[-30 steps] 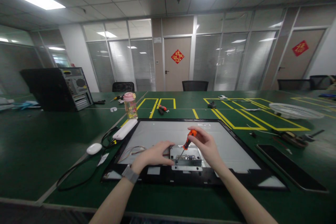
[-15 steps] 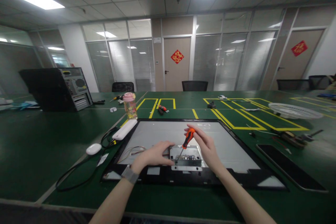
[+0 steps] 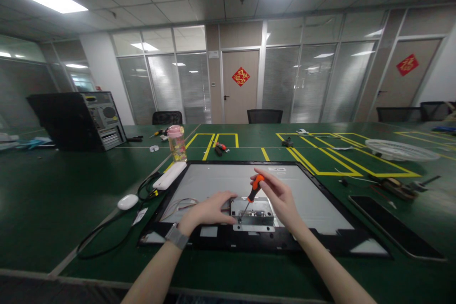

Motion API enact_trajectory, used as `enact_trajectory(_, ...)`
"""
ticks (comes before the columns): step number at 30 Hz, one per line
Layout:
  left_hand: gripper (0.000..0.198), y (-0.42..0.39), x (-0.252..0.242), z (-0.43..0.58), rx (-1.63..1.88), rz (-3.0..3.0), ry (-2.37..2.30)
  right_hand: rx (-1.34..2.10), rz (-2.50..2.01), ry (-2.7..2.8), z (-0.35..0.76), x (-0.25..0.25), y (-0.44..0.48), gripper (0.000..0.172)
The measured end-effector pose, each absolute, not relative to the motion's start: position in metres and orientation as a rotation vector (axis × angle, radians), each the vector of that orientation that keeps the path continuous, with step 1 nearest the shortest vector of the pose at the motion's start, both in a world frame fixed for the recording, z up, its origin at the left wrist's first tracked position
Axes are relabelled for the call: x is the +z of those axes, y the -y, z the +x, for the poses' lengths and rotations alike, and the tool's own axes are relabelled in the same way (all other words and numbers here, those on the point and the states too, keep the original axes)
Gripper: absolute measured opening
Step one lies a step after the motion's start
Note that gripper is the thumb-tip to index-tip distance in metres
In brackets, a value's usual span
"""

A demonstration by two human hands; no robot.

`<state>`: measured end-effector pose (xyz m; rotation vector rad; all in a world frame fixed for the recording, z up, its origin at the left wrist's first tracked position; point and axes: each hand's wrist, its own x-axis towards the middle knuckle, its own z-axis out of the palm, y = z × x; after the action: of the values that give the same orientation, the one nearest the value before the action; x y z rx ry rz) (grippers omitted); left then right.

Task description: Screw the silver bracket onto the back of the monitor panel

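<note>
An orange-and-black screwdriver (image 3: 255, 188) is in my right hand (image 3: 280, 196), its handle between thumb and fingers. The shaft slants down to the left, and its tip meets the front left part of a silvery metal box (image 3: 257, 219). Thumb and fingers of my left hand (image 3: 213, 209) grip the left end of that box. Beneath it lies a flat display panel (image 3: 302, 190), grey in the middle with a black border. Thin wires (image 3: 178, 204) run over the panel left of the box. Whether a screw sits under the tip is too small to tell.
Left of the panel are a white power strip (image 3: 170, 175), a white oval case (image 3: 127, 202), black cables and a pink-lidded bottle (image 3: 177, 143). A black phone-like slab (image 3: 394, 225) lies right. Farther off stand a computer tower (image 3: 76, 121) and another red-and-black tool (image 3: 220, 148).
My right hand and the screwdriver handle have shifted very slightly. The tip stays at the same spot, and my left hand keeps its place on the box.
</note>
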<state>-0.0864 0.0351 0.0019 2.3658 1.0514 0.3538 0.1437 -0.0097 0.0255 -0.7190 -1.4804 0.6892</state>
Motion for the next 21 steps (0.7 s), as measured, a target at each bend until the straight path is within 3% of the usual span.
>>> enact_trajectory(6, 0.074, -0.0354, 0.0014, -0.0862, 0.355, 2.374, -1.040, 0.577, -0.751, 1.470, 0.1439, 0.0233, 0.0053, 0.024)
enact_trajectory(14, 0.076, -0.0343, 0.0023, -0.0862, 0.357, 2.363, -1.046, 0.764, -0.720, 1.465, 0.1443, 0.0224, 0.0086, 0.034)
enact_trajectory(21, 0.077, -0.0319, 0.0064, -0.0865, 0.336, 2.355, -1.036, 0.723, -0.733, 1.469, 0.1422, 0.0225, 0.0071, 0.034)
